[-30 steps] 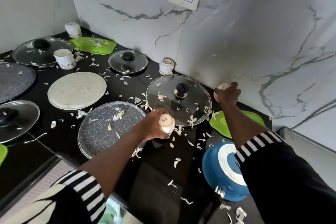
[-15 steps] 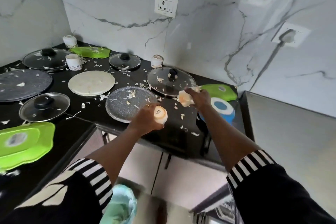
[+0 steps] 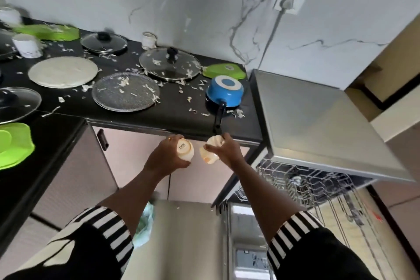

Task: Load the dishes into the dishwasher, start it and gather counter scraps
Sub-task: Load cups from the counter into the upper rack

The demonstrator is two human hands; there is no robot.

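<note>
The left hand [image 3: 167,154] has its fingers and thumb curled round a small cream cup [image 3: 185,149], lying on its side with the printed base toward the camera. Just beside it, the right hand [image 3: 227,151] grips a second cream cup [image 3: 211,153], tilted; the two cups are close but apart. Both are held in the air just in front of the counter's [image 3: 177,118] front edge, above the open dishwasher door [image 3: 188,234].

To the right of the hands the dishwasher's wire rack [image 3: 306,185] is pulled out under the steel top [image 3: 318,120]; what lies in it is too blurred to tell.

On the counter, a blue saucepan [image 3: 225,94] stands upside down near the right front corner, its black handle reaching over the front edge just above the right hand. Behind it a green tray [image 3: 223,71] lies at the right back corner. A large glass lid [image 3: 169,63] sits just left of the tray, a speckled grey plate [image 3: 126,92] in front of the lid, and a pale round plate [image 3: 62,71] further left. A small cup [image 3: 148,41] stands at the back edge. Pale scraps [image 3: 188,73] are scattered over the counter, the lid and the grey plate.
</note>
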